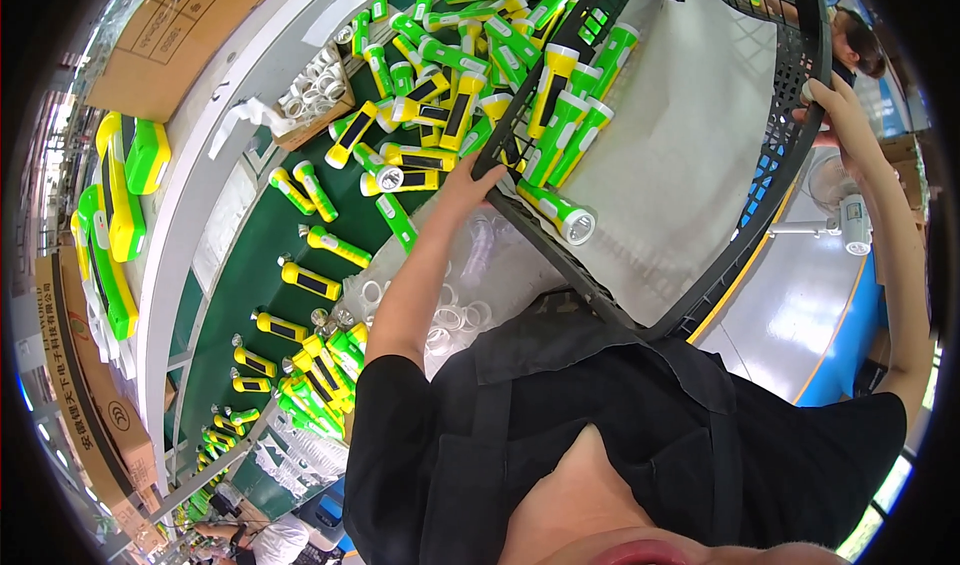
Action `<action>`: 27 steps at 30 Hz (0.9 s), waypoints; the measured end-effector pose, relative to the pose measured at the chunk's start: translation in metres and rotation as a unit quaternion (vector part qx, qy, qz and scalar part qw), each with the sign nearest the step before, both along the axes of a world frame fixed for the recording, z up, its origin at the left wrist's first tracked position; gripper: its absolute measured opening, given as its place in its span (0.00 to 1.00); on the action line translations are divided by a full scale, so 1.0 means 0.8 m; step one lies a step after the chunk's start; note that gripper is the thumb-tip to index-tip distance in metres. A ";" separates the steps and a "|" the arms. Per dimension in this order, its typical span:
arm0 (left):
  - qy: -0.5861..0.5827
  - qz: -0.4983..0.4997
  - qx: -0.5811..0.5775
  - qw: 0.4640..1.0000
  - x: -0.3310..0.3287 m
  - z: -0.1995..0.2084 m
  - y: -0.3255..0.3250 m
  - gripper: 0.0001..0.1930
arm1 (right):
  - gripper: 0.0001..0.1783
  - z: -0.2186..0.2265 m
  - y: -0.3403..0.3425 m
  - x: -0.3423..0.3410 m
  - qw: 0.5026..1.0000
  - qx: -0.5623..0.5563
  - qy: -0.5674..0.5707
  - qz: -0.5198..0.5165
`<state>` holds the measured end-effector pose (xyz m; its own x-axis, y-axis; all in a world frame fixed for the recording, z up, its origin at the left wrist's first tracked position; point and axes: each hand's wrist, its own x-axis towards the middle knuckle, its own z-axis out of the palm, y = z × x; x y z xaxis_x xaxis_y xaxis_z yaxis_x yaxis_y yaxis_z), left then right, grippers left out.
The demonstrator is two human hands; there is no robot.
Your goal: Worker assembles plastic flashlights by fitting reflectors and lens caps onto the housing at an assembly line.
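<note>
While the left hand is clamped on the near-left rim of the black mesh crate, tipped over the green belt, the right hand grips its far rim. It looks stiff but awkward, so opposite rims make sense. Plastic flashlights seem light and slidey on the white liner. Brown cartons with dark print sit upper left and along the left edge.

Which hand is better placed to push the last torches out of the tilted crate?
Probably the left hand: it grips the black crate at its lower edge, beside the remaining torches. The right hand holds the far rim.
</note>
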<state>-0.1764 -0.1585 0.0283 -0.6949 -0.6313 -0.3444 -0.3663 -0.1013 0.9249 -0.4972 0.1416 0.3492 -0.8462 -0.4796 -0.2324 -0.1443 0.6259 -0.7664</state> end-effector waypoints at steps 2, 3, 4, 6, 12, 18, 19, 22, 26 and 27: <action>-0.042 0.051 0.034 0.997 -0.005 -0.001 -0.010 0.29 | 0.22 0.000 -0.003 0.000 1.000 0.000 -0.001 0.010; -0.048 0.055 -0.015 0.997 -0.011 -0.001 -0.014 0.24 | 0.22 -0.003 0.006 -0.009 1.000 0.001 0.000 0.006; -0.019 0.048 -0.006 0.999 -0.015 0.000 -0.017 0.22 | 0.22 -0.011 0.019 -0.026 1.000 0.003 -0.009 0.005; -0.034 0.018 -0.034 0.999 -0.034 0.040 -0.015 0.15 | 0.24 -0.026 0.054 -0.052 1.000 -0.016 -0.018 -0.018; 0.058 -0.115 -0.127 0.984 -0.072 0.091 0.054 0.13 | 0.10 -0.080 0.196 -0.102 0.974 -0.093 -0.047 -0.201; 0.133 -0.205 -0.214 0.946 -0.052 0.085 0.171 0.11 | 0.12 -0.151 0.380 -0.038 0.928 -0.094 -0.020 -0.359; 0.133 -0.234 -0.195 0.943 -0.046 0.078 0.187 0.11 | 0.12 -0.159 0.411 -0.020 0.927 -0.077 -0.013 -0.367; 0.119 -0.296 -0.157 0.935 -0.027 0.032 0.224 0.11 | 0.14 -0.189 0.457 0.041 0.914 -0.031 -0.004 -0.405; 0.110 -0.359 -0.142 0.916 -0.015 -0.036 0.256 0.15 | 0.17 -0.256 0.497 0.073 0.893 0.012 -0.018 -0.449; 0.081 -0.365 -0.129 0.919 -0.015 -0.043 0.261 0.16 | 0.18 -0.274 0.500 0.078 0.889 0.016 -0.030 -0.457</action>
